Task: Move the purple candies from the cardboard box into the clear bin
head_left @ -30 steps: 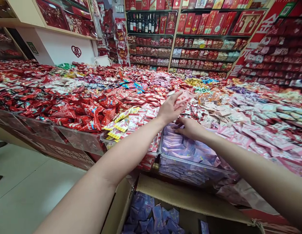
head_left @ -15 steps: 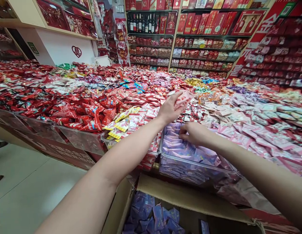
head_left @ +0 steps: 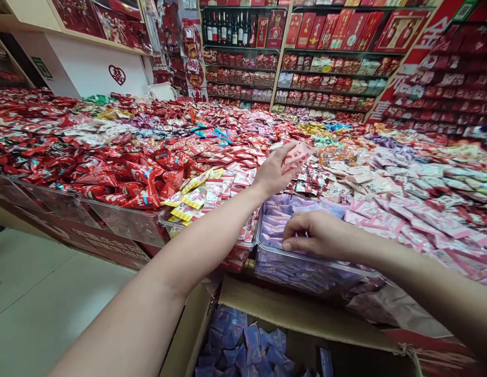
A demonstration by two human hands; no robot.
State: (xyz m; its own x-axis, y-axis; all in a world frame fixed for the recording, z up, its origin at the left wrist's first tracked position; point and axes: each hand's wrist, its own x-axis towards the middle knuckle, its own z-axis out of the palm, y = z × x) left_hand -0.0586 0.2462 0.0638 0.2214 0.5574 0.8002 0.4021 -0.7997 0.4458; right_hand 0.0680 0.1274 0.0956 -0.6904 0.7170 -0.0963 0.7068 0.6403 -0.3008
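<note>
My left hand [head_left: 275,168] is wrapped round pink packets [head_left: 297,156], held over the candy piles behind the front bins. My right hand [head_left: 312,234] is over a clear bin of purple packets [head_left: 273,222], its fingers curled and touching or just above them; what it grips, if anything, is hidden. To the left of that bin sit yellow and white packets [head_left: 194,199]. Below the counter stands an open cardboard box [head_left: 298,309] with more purple packets [head_left: 253,340] inside.
Red packets [head_left: 139,175] fill the bins at the left. Light pink packets [head_left: 408,225] lie heaped at the right. Shelves [head_left: 281,57] with bottles and red boxes stand behind. Tiled floor [head_left: 66,293] shows at the lower left.
My right hand has moved toward me over the purple packets, to the front of their bin. My left hand still holds the pink packets in nearly the same place.
</note>
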